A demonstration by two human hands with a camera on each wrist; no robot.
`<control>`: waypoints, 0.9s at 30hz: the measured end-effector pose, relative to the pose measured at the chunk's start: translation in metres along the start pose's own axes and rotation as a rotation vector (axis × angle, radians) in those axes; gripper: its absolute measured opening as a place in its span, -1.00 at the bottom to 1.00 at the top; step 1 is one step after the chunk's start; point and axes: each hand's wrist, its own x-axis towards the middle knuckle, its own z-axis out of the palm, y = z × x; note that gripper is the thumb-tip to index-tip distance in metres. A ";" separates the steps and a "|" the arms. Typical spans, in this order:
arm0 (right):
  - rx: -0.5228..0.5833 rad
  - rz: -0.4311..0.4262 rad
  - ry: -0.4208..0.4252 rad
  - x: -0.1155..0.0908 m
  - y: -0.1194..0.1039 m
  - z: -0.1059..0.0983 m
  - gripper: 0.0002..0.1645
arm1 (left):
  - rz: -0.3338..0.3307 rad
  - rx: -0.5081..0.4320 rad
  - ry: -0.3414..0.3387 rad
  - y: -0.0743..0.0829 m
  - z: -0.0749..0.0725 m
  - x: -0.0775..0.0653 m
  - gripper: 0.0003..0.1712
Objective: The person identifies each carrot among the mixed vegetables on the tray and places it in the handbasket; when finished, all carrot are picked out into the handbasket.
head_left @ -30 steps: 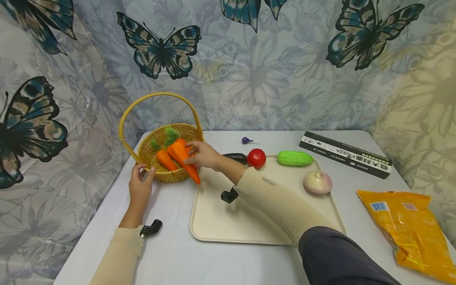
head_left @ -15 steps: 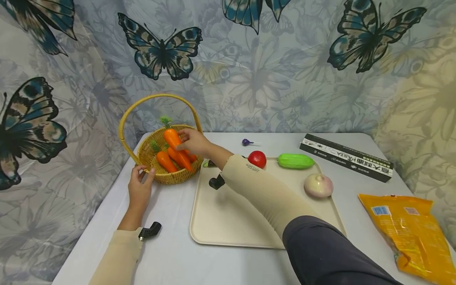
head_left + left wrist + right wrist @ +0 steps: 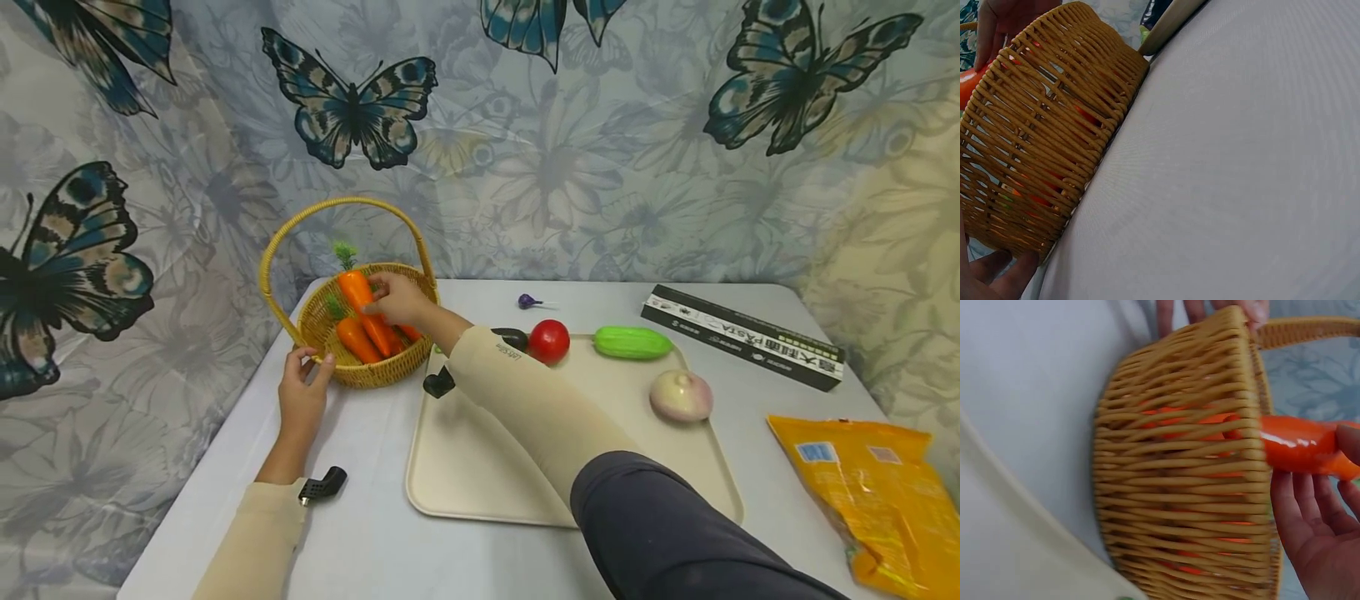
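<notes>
At the left of the table, my left hand [image 3: 303,392] holds the near-left rim of a wicker basket [image 3: 378,375], its thumb and fingertips at the edge. My right hand [image 3: 402,302] pinches an orange carrot [image 3: 355,289] by its thick upper part, green top upward and tip down inside the basket. Other carrots [image 3: 352,337] lie beside it there. In the right wrist view, thumb and fingers stand on either side of the held carrot [image 3: 1297,440] just above the rim, and orange shows through the weave. The left wrist view has the basket wall [image 3: 1054,125] with left fingertips [image 3: 1019,272] below.
Right of the basket lies a cream tray [image 3: 480,492] bearing an eggplant [image 3: 512,337], partly behind the right arm, a tomato [image 3: 549,342], a green cucumber-like vegetable [image 3: 633,342] and an onion [image 3: 681,396]. Beyond are a purple lollipop [image 3: 528,301], a black pasta box [image 3: 742,336] and an orange bag [image 3: 870,500].
My right hand has moved left and back, bringing the carrot from lying across the near rim to steeper inside the basket. The left hand stays at the rim.
</notes>
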 end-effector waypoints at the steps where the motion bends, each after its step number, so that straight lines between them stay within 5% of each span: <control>1: 0.002 0.001 0.001 0.000 0.004 0.001 -0.27 | 0.001 0.001 0.001 0.000 0.000 0.000 -0.43; 10: -0.005 -0.012 0.015 0.000 0.025 0.009 -0.30 | 0.002 -0.011 -0.016 0.000 0.000 -0.002 -0.40; 19: -0.187 -0.029 0.058 0.009 0.025 0.012 -0.29 | 0.000 -0.017 -0.032 0.003 0.004 0.001 -0.38; 27: -0.107 -0.035 0.047 0.008 0.025 0.017 -0.29 | 0.023 -0.003 -0.011 0.000 0.000 -0.001 -0.43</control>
